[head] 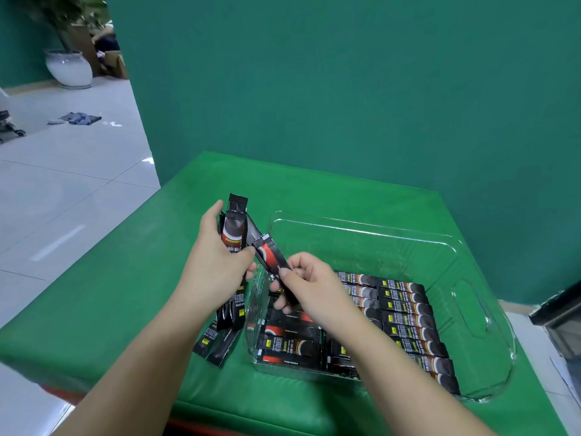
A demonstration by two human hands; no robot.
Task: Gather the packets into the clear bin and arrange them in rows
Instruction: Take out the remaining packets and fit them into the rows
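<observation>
My left hand (217,262) grips a bundle of several black stick packets (233,228), upright, left of the clear bin (465,256). Between thumb and fingers my right hand (309,284) pinches a single black and red packet (272,256), tilted up to the left, over the bin's near left corner. Inside the bin lie several packets in rows (405,313) along its near and right parts, with more packets (289,341) at its left end. Loose packets (217,341) lie on the green table beside the bin's left wall.
The green table (125,294) ends at a green wall behind. White tiled floor (63,190) lies to the left, with a potted plant (69,67) and a rag far off. The far half of the bin holds nothing.
</observation>
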